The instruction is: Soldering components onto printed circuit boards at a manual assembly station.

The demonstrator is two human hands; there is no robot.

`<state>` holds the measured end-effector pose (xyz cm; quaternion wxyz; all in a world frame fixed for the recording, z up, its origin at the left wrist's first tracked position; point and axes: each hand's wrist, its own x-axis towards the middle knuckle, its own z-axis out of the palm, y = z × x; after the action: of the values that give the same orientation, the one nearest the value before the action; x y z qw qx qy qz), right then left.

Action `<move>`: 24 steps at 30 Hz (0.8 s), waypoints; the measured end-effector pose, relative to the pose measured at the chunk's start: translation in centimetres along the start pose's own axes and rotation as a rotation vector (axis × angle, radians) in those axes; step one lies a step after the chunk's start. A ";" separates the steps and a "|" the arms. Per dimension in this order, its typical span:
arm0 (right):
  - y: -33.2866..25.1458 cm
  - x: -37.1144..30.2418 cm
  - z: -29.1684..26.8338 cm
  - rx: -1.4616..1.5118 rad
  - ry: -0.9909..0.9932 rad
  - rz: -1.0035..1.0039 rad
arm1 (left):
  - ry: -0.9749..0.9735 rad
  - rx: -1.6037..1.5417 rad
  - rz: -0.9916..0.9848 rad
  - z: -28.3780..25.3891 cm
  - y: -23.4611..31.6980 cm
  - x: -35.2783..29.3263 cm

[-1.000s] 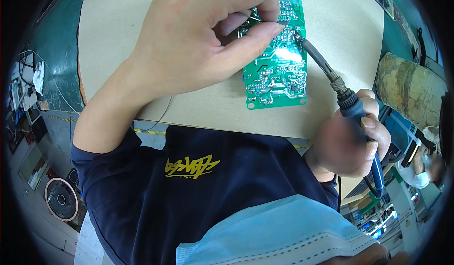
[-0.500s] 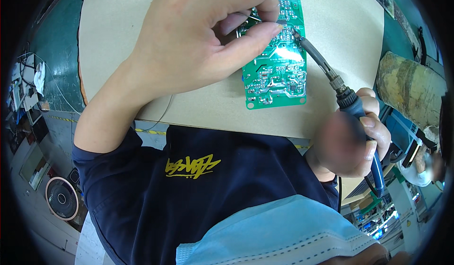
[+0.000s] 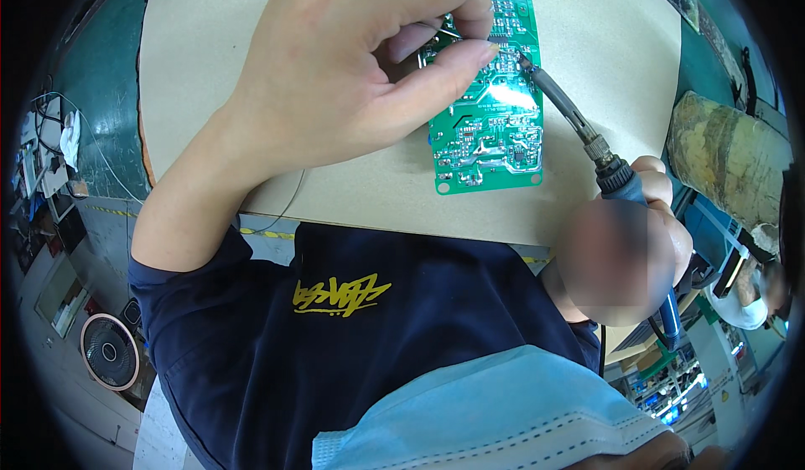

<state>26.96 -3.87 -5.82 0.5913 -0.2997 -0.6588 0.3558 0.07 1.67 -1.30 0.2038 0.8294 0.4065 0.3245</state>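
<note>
Right now the person's left hand [image 3: 352,76] hovers over the upper part of a green circuit board [image 3: 490,93], thumb and forefinger pinched around a thin strand of solder wire [image 3: 449,32] whose end points down at the board's top half. The right hand [image 3: 637,252], partly blurred in the view, is clenched around the blue grip of a soldering iron [image 3: 616,181], and the iron's slim metal tip [image 3: 530,66] slants in from the right until it meets the board just beside the left fingertips. The board itself lies flat on a sheet of tan cardboard [image 3: 620,67] that covers the counter [image 3: 101,67], near the edge closest to the person, copper side up with bright solder patches showing. A worn, lumpy block [image 3: 729,168] sits off to the right, well apart from the board. To my eye, this joint wants a steady pair of hands: the tip should rest on pad and lead together so both heat, and the wire should feed into the joint rather than onto the iron. The pinching fingers sit very near the hot tip, so keeping the wire a little longer would seem safer. Nothing clamps the board, so I'd judge light pressure wise, lest it slide on the cardboard.
</note>
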 end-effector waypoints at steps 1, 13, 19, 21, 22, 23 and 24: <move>0.0 0.1 0.0 -0.016 0.004 -0.020 | 0.001 -0.003 0.001 0.0 -0.1 0.0; 0.0 -0.2 -0.3 -0.032 -0.009 -0.022 | 0.013 -0.039 -0.001 0.3 -0.1 -0.1; 0.0 -0.2 -0.1 -0.037 0.000 -0.028 | 0.021 -0.055 -0.001 0.4 -0.3 -0.3; 0.1 -0.2 -0.2 -0.050 -0.011 -0.037 | 0.024 -0.060 -0.003 0.5 -0.3 -0.3; 0.1 -0.1 -0.2 -0.050 -0.010 -0.037 | 0.025 -0.063 -0.002 0.5 -0.3 -0.2; 0.0 -0.1 -0.2 -0.052 -0.010 -0.035 | 0.026 -0.066 -0.002 0.5 -0.3 -0.3; 0.0 -0.1 -0.3 -0.053 -0.011 -0.033 | 0.028 -0.069 -0.002 0.5 -0.3 -0.3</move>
<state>27.23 -3.94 -5.91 0.5856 -0.3022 -0.6759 0.3300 0.14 1.59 -1.92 0.2270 0.8169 0.3985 0.3497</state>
